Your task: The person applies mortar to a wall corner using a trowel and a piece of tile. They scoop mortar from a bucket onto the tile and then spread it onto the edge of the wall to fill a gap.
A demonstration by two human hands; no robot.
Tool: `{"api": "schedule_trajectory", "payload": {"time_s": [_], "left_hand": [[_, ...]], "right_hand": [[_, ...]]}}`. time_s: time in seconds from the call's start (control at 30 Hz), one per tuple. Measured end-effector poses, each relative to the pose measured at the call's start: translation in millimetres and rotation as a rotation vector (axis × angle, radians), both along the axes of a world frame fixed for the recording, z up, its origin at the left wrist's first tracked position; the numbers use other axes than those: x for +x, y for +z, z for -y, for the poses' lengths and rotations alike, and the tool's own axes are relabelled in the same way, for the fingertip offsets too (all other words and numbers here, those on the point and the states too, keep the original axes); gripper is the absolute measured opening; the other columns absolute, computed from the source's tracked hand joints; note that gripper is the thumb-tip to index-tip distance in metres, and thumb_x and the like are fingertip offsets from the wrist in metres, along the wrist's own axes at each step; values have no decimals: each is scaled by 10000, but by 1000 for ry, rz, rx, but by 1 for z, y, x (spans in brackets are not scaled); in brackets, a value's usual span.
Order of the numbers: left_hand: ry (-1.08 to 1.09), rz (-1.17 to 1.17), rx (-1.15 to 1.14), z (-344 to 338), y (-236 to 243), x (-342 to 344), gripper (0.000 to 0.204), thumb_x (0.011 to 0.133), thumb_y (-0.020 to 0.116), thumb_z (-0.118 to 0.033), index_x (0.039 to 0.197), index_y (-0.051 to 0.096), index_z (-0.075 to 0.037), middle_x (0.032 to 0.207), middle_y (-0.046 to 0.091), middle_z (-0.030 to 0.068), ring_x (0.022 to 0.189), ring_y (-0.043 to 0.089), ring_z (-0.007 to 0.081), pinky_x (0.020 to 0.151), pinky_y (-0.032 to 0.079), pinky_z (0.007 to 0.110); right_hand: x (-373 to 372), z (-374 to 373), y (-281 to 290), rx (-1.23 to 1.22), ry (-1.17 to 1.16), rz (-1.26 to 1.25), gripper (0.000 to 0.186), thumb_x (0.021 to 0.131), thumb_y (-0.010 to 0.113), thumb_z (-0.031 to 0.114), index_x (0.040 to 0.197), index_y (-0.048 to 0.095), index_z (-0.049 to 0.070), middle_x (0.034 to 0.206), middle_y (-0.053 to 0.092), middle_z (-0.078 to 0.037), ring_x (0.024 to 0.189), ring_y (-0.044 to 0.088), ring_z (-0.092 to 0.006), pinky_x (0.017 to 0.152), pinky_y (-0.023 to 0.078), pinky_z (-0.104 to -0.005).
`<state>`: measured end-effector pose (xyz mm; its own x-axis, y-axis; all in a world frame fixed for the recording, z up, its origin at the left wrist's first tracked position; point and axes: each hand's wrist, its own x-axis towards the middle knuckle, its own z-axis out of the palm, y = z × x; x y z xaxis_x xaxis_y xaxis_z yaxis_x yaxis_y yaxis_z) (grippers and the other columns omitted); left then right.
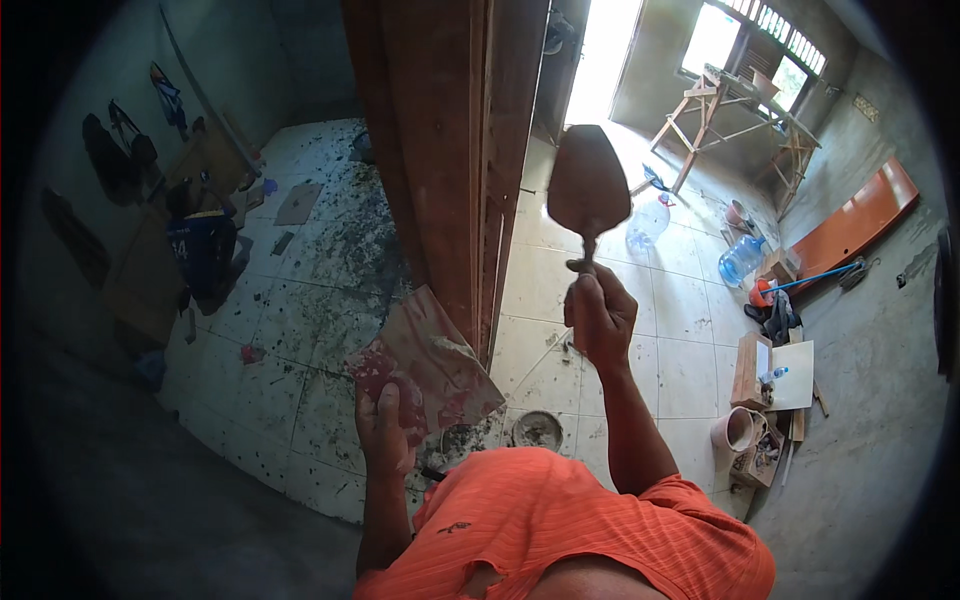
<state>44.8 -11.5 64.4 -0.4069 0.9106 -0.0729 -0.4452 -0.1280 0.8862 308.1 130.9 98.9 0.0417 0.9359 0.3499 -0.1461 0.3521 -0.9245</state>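
My right hand (603, 312) is raised in front of me, closed round the handle of a trowel (588, 185). The trowel's broad, rounded blade points up and looks dark against the bright doorway. Lower and to the left, my left hand (383, 428) grips the edge of a flat, reddish-brown sheet (432, 350) with its thumb on top. Pale and pink smears cover parts of that sheet, which is tilted beside the foot of a brown wooden door frame (420, 130). Trowel and sheet are well apart.
A round basin (538, 430) sits on the floor close in front of me. Along the right wall are a bucket (735, 430), a blue water jug (741, 260) and a leaning orange panel (860, 208). A wooden trestle (705, 115) stands far right. Dark splatters cover the left tiles (320, 330).
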Motion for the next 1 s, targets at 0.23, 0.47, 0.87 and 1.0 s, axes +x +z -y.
{"api": "schedule_trajectory", "payload": {"time_s": [0.23, 0.47, 0.87, 1.0], "left_hand": [[35, 26, -5, -7, 5, 9, 337, 970, 534, -109, 1305, 514, -77, 940, 593, -3, 715, 546, 59, 556, 460, 214], [71, 41, 19, -9, -12, 14, 289, 978, 549, -125, 1264, 529, -94, 890, 577, -17, 652, 511, 46, 477, 406, 197], [126, 65, -96, 15, -2, 33, 448, 963, 583, -132, 1395, 486, -62, 1153, 595, 12, 997, 590, 101, 838, 512, 278], [121, 43, -98, 9, 3, 4, 501, 974, 572, -141, 1457, 451, -88, 1050, 611, 0, 865, 606, 81, 673, 538, 264]], "right_hand": [[-35, -19, 42, -34, 93, 80, 366, 1021, 645, 312, 1188, 684, -12, 689, 567, 18, 590, 505, -42, 519, 406, -230], [-15, -30, 6, 4, 40, 195, 351, 1029, 631, 300, 1198, 675, -5, 657, 514, 43, 574, 453, -33, 513, 374, -234], [31, 12, -92, -109, 54, 478, 340, 974, 687, 261, 1189, 684, -2, 936, 734, -169, 818, 688, -170, 742, 530, -324], [33, 41, -108, -117, 128, 480, 327, 912, 746, 228, 1122, 704, -19, 821, 685, -132, 680, 649, -203, 630, 507, -335]]}}
